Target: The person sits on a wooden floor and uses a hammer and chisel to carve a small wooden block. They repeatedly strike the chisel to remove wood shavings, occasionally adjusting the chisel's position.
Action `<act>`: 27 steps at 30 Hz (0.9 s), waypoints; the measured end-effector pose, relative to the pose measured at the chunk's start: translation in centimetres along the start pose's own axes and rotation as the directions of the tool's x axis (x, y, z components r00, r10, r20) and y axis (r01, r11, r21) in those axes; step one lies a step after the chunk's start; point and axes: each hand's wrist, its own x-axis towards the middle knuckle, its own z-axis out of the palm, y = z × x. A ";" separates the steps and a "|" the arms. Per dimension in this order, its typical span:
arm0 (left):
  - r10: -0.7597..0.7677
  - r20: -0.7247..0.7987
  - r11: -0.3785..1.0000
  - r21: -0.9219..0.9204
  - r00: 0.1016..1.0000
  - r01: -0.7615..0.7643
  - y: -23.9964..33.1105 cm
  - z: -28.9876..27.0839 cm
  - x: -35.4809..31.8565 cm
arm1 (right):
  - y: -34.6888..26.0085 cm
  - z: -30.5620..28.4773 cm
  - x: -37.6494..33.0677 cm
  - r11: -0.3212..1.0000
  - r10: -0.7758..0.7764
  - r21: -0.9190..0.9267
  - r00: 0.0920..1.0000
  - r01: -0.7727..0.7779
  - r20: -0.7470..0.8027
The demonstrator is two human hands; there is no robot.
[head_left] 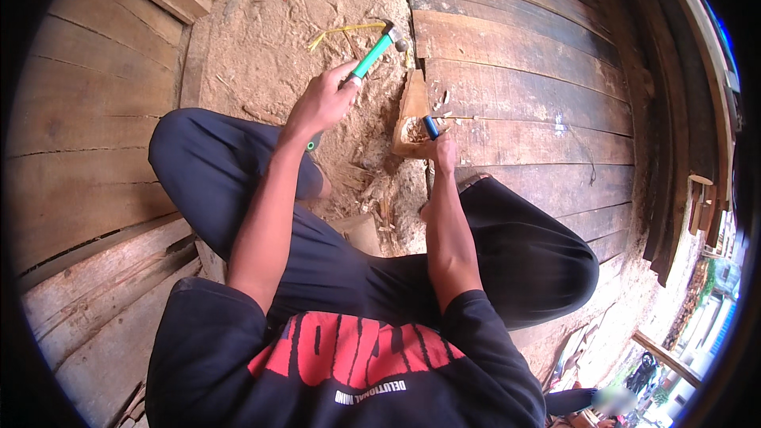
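My left hand (319,101) is wrapped round the lower grip of a hammer (374,53) with a bright green handle. The hammer's dark metal head points away from me, raised over the sandy ground. My right hand (445,150) is closed round a chisel with a blue handle (430,127); its blade is hidden from view. The chisel is at the near end of a pale wooden block (414,93). A rough hollow in that end holds wood shavings (414,130).
Dark wooden planks (523,95) with scattered chips lie to the right. Between my legs is sandy ground (269,40), with a thin yellow strip (349,28) near the hammer head. Wooden boards (95,103) stand at the left. Another person (579,401) is at lower right.
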 end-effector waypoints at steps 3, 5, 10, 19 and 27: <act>0.005 0.045 1.000 0.011 0.999 -0.005 0.4 0.0 -0.1 | 2.0 1.8 1.3 0.996 -0.006 0.084 0.994 0.015 -0.106; 0.013 0.060 1.000 -0.026 0.998 -0.012 0.0 -0.3 -0.3 | 1.8 1.6 1.9 0.984 0.002 0.176 0.994 0.017 -0.110; 0.093 0.101 0.995 -0.031 0.991 -0.090 1.7 0.6 0.2 | 5.8 1.4 3.3 0.984 -0.014 0.178 1.000 0.017 -0.019; 0.025 0.091 0.987 -0.159 0.996 -0.010 1.0 0.7 -0.2 | -1.0 -6.1 3.8 0.993 0.050 0.109 0.999 -0.050 0.000; -0.006 -0.023 0.903 -0.430 1.000 -0.004 2.5 0.9 -0.1 | -13.0 -15.1 2.8 0.717 0.041 0.668 0.969 -0.199 0.245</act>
